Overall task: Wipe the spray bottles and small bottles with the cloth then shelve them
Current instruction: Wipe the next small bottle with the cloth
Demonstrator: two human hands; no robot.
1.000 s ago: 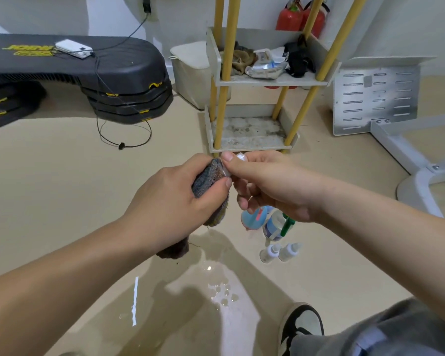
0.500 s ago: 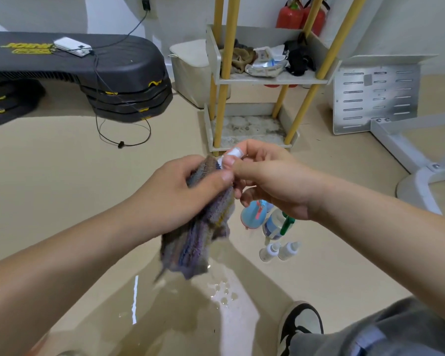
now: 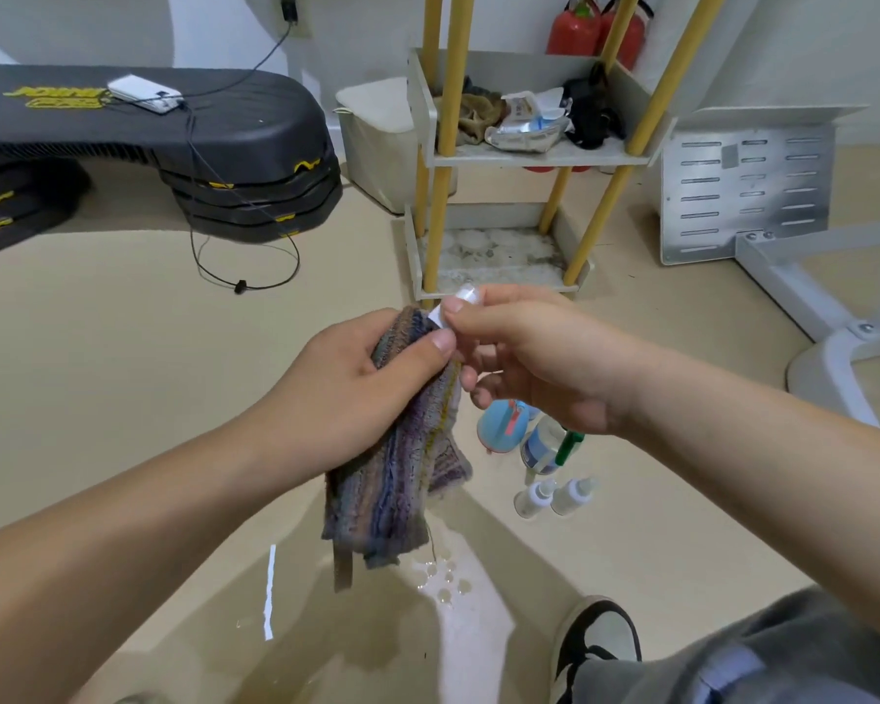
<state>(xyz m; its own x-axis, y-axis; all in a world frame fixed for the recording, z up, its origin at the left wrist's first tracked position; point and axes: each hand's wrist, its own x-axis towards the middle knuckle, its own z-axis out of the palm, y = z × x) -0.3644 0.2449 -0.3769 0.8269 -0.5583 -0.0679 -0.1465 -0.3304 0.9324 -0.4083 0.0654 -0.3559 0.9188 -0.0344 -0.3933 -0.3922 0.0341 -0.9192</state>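
Observation:
My left hand (image 3: 356, 393) grips a striped purple-grey cloth (image 3: 397, 480) that hangs down from the fist. My right hand (image 3: 529, 358) pinches a small white bottle (image 3: 453, 307) whose lower part is pressed into the cloth; only its top shows. On the floor below my right hand stand a blue spray bottle (image 3: 501, 426), a clear spray bottle with a green nozzle (image 3: 547, 444) and two small clear bottles (image 3: 534, 497) (image 3: 572, 495). Just beyond my hands is the yellow-legged shelf rack (image 3: 499, 271), its bottom shelf stained.
The rack's upper shelf (image 3: 539, 155) holds rags and a crumpled packet. A black stepper (image 3: 199, 144) with a cable lies at left, a white bin (image 3: 372, 139) behind the rack, a metal plate (image 3: 748, 190) and chair base (image 3: 834, 358) at right. Water drops (image 3: 443, 576) wet the floor by my shoe (image 3: 600, 637).
The cloth, bunched in my left fist a second ago, now hangs unfurled. Both hands rose slightly, and the small bottle's white top shows more above my fingers.

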